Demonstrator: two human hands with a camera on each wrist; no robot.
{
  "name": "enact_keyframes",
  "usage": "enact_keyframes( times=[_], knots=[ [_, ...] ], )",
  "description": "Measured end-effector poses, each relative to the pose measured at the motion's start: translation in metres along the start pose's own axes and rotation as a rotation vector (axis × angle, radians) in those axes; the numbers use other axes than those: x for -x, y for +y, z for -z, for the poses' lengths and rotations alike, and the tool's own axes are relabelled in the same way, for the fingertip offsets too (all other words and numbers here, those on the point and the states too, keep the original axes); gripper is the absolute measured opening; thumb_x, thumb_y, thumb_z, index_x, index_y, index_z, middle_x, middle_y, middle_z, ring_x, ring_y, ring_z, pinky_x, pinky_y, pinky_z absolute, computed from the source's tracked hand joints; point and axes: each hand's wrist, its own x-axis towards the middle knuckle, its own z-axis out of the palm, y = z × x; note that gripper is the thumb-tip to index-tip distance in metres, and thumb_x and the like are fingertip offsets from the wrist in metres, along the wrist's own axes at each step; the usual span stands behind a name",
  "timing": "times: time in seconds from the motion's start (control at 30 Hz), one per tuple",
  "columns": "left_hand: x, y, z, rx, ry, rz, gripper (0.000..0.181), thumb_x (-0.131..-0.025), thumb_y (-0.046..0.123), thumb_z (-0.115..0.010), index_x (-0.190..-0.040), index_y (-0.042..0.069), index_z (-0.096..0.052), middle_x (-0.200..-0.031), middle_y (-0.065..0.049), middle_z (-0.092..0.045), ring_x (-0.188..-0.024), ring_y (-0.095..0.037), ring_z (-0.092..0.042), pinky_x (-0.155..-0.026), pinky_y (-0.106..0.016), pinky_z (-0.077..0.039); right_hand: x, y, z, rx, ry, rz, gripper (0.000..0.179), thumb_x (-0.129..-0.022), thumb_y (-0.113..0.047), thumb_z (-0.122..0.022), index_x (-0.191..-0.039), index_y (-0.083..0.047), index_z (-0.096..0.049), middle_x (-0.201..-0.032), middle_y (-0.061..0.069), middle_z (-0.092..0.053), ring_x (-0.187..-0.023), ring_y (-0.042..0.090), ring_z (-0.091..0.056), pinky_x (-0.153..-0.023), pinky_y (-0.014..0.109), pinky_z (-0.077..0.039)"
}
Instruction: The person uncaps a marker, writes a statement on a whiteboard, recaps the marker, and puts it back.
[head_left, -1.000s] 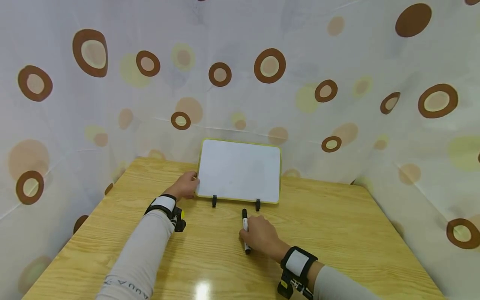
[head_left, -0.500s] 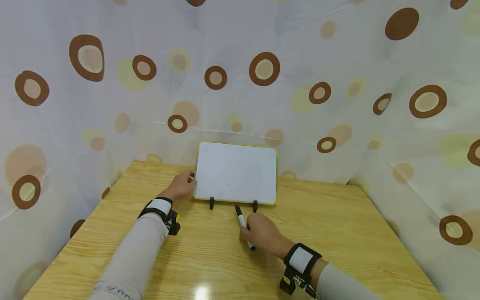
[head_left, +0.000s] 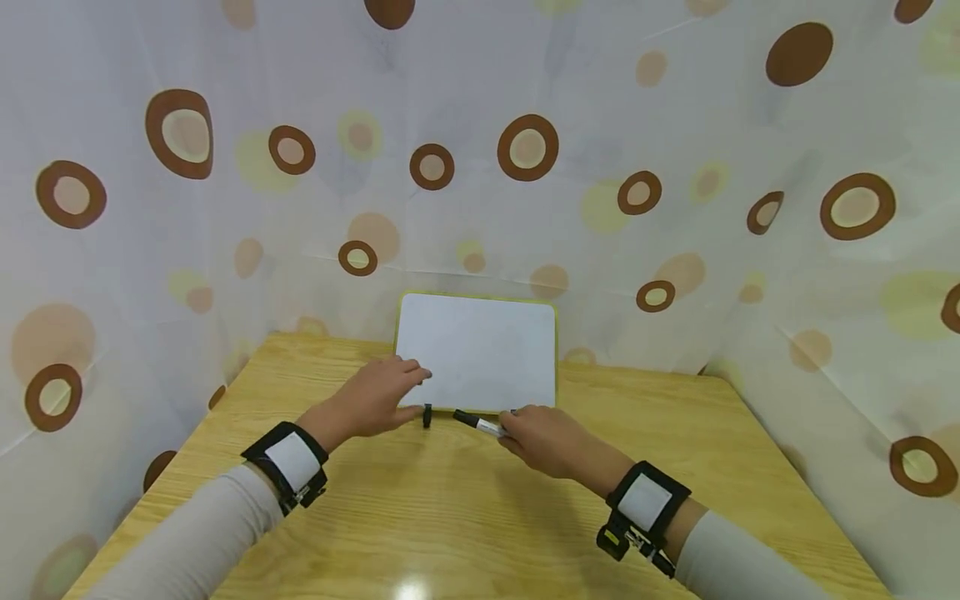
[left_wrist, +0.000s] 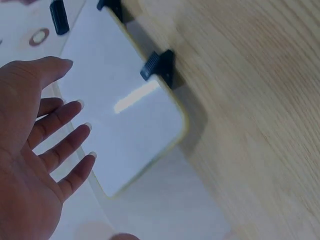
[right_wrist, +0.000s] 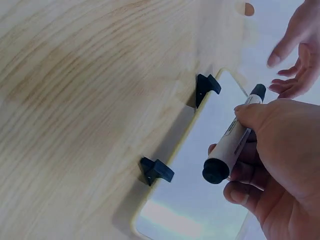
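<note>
My right hand (head_left: 551, 439) grips a whiteboard marker (right_wrist: 235, 137) with a white barrel and black ends, its fingers and thumb curled round the barrel. In the head view the marker's black cap points left, toward my left hand (head_left: 375, 398). That left hand holds nothing; its fingers are spread and loosely bent in front of the board's left part. Behind both hands a small whiteboard (head_left: 480, 350) with a yellow edge leans back on two black stand clips (right_wrist: 156, 171). In the head view the right clip is mostly hidden by my right hand.
A light wooden table (head_left: 420, 517) lies under the board and my arms. Pale cloth (head_left: 480, 217) with brown and beige circles hangs behind and at both sides. Black straps with small cameras sit on both wrists.
My left hand has left the board's left edge and moved right, in front of it. My right hand has lifted the marker up toward the board, and the marker has turned to point left.
</note>
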Motion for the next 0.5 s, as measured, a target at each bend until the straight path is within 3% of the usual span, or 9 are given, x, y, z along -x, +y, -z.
enact_keyframes(
  times=[0.1,0.23,0.5],
  knots=[
    [0.0,0.021,0.002,-0.052,-0.051,-0.077,0.053,-0.093,0.036,-0.076,-0.134,0.006,-0.063,-0.124,-0.008,-0.066,-0.111,-0.028,-0.063,-0.089,-0.048,-0.052,-0.001,-0.002,0.004,0.05,0.005,0.024,0.015,-0.104,-0.024,-0.062,-0.094,-0.013,-0.058,-0.074,-0.004,-0.054,-0.061,0.009,-0.046,-0.058,0.028,-0.04],
    [-0.001,0.038,-0.001,-0.095,-0.063,-0.142,0.046,-0.092,0.039,-0.077,-0.128,0.012,-0.067,-0.117,-0.001,-0.067,-0.106,-0.023,-0.062,-0.087,-0.043,-0.051,-0.003,-0.006,0.005,0.097,0.016,0.05,0.016,-0.103,-0.026,-0.064,-0.095,-0.013,-0.058,-0.076,-0.004,-0.057,-0.062,0.009,-0.049,-0.057,0.027,-0.042],
    [-0.007,0.043,-0.011,-0.121,-0.045,-0.191,0.018,-0.093,0.039,-0.076,-0.098,0.022,-0.072,-0.091,0.009,-0.064,-0.085,-0.015,-0.059,-0.078,-0.037,-0.049,-0.002,-0.007,0.003,0.18,0.039,0.09,0.02,-0.101,-0.026,-0.068,-0.091,-0.013,-0.055,-0.074,-0.003,-0.053,-0.062,0.01,-0.046,-0.054,0.026,-0.039]
  ],
)
